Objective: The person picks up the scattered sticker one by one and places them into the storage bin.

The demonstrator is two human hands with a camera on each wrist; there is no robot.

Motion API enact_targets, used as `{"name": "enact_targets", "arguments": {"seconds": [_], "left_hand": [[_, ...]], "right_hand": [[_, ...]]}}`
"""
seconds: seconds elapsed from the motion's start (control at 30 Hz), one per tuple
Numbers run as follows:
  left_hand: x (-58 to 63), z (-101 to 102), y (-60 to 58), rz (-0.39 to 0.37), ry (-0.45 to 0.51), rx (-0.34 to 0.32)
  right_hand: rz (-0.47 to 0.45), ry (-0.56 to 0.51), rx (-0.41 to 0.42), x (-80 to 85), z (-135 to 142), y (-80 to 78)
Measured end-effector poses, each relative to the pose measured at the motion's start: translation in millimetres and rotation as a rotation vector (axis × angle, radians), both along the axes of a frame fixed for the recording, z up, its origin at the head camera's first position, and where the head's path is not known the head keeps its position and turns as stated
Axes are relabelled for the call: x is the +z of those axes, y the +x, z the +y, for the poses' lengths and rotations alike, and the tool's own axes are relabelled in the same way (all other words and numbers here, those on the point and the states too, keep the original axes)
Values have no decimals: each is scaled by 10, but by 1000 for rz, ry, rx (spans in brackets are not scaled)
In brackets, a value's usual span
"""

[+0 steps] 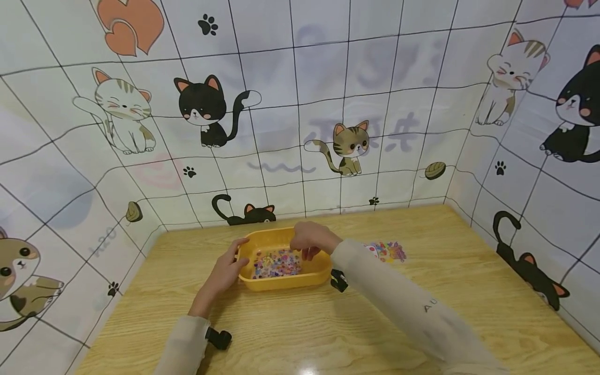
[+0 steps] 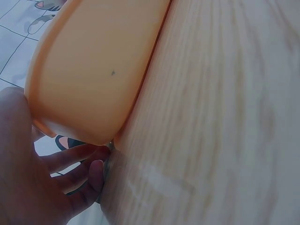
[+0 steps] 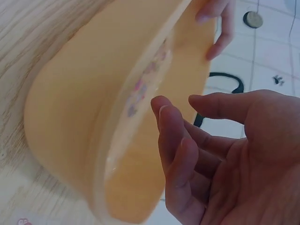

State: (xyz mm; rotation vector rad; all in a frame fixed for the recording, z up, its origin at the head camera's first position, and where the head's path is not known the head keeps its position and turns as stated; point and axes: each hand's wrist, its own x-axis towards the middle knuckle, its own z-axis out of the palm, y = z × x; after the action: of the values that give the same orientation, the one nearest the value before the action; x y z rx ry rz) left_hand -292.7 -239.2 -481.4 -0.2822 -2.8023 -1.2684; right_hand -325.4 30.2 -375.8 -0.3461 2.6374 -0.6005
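Observation:
A yellow plastic basin (image 1: 286, 284) stands on the wooden table, with many small multicoloured bead-like pieces (image 1: 276, 263) spread over the left and middle of its floor. My left hand (image 1: 225, 271) grips the basin's left end. The left wrist view shows the thumb side at the rim and the fingers curled under the basin's end (image 2: 89, 93). Over the right half of the basin is my right hand (image 1: 313, 238), fingers pointing down. In the right wrist view its fingers bend loosely, the thumb apart from the index fingertip, and nothing shows between them.
A colourful printed sheet or packet (image 1: 389, 251) lies on the table (image 1: 290, 328) right of the basin, partly behind my right sleeve. White walls with cat drawings (image 1: 349, 148) enclose the table at the back and sides. Black camera straps (image 1: 219, 338) sit on my wrists.

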Motion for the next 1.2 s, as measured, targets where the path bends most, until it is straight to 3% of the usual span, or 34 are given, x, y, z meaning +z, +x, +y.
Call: {"name": "enact_targets", "arguments": {"seconds": [0.2, 0.33, 0.67, 1.0, 1.2], "left_hand": [[2, 15, 10, 5, -13, 7], [-6, 0, 24, 1, -2, 6], [-22, 5, 1, 6, 19, 10], [-5, 29, 0, 5, 12, 20], [-19, 24, -10, 1, 8, 24]], "right_hand": [[49, -33, 127, 99, 27, 150], [71, -128, 172, 170, 104, 269], [97, -423, 116, 265, 609, 429], [121, -574, 38, 238, 1192, 475], [133, -606, -18, 207, 1467, 425]]}}
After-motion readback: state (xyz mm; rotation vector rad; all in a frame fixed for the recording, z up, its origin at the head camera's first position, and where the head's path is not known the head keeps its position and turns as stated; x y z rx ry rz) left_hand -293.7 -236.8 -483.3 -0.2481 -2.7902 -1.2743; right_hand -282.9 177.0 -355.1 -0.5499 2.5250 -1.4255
